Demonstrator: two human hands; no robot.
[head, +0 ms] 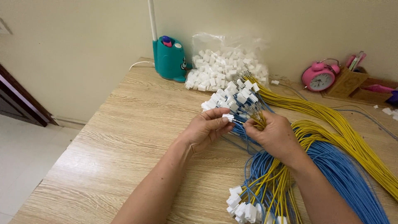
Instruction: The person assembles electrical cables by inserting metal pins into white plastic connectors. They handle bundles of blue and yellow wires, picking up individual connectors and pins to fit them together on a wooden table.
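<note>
At six o'clock, nearest the camera, white plastic connectors (242,207) cap a bundle of blue wires (352,182) and yellow wires (365,149). Above them, the left hand (205,130) pinches one small white connector (227,117) at its fingertips. At three o'clock of it, almost touching, the right hand (275,135) is clenched around a bunch of wire ends (256,116). A clear bag of connectors (226,64) sits at twelve o'clock.

Matt wood-grain surface (124,137); glossy plastic-coated blue wires (348,178) and yellow wires (352,132); white plastic connectors (232,97); crinkly clear plastic bag (226,45); shiny pink clock (318,77).
</note>
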